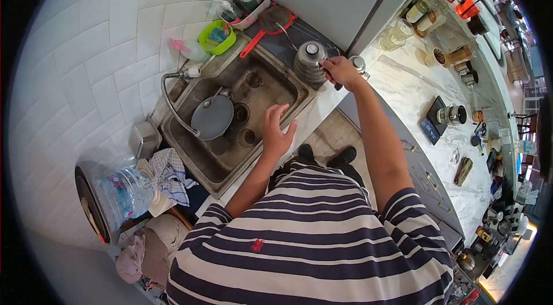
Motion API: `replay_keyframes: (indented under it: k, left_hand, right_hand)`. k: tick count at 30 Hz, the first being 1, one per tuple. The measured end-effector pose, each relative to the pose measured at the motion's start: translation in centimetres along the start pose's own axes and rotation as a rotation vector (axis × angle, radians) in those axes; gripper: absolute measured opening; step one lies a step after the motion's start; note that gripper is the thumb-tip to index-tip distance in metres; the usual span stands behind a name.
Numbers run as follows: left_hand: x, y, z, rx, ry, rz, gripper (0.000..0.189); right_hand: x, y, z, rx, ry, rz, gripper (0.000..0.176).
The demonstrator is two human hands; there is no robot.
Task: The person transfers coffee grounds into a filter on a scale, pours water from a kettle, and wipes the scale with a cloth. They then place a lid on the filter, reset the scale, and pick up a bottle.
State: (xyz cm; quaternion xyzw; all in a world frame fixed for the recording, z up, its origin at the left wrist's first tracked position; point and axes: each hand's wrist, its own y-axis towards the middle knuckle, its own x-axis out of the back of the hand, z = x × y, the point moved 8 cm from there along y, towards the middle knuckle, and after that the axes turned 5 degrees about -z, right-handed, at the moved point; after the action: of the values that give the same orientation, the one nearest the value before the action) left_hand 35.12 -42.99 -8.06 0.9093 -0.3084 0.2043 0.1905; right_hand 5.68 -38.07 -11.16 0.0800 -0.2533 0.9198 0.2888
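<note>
Head view over a kitchen sink [268,83] set in the table. The left hand [278,132] was open with its fingers spread, held over the sink's near rim and gripping nothing; whether it touched the rim could not be told. The right hand [340,71] was closed around a dark handle [337,85], just past the sink's far right corner. There it was next to a ribbed metal pot [309,61] that stood on the drainboard at that corner. Whether the handle belonged to the pot could not be told.

Inside the sink lay a round grey pan [212,116] under the curved faucet [173,103], with several cups [247,136] beside it. Beyond the sink's far rim stood a green bowl [217,37] and a red-handled strainer [271,19]. A checked cloth [171,172] lay off the sink's left end.
</note>
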Motion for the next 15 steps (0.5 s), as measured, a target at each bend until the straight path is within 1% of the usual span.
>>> replay_keyframes:
  k: [4,7,10,13,15]
  left_hand:
    - [0.0,-0.2,-1.1,-0.037,-0.017,-0.008,0.053]
    - [-0.2,-0.4,-1.4,-0.056,-0.001,0.004,0.052]
    - [-0.1,-0.8,-1.5,-0.038,-0.025,0.002,0.051]
    - [0.4,-1.2,-1.8,-0.030,-0.041,-0.013,0.051]
    - [0.9,-1.5,-1.9,-0.026,-0.031,-0.034,0.050]
  right_hand:
    - [-0.3,-0.7,-0.7,-0.026,0.057,-0.125,0.050]
    - [-0.5,-0.4,-1.8,-0.108,0.061,-0.175,0.053]
    - [-0.5,-0.4,-1.5,-0.065,0.041,-0.202,0.052]
    - [-0.2,-1.3,-1.1,0.011,-0.034,-0.365,0.051]
    - [-0.3,-1.6,-1.2,0.021,-0.027,-0.409,0.051]
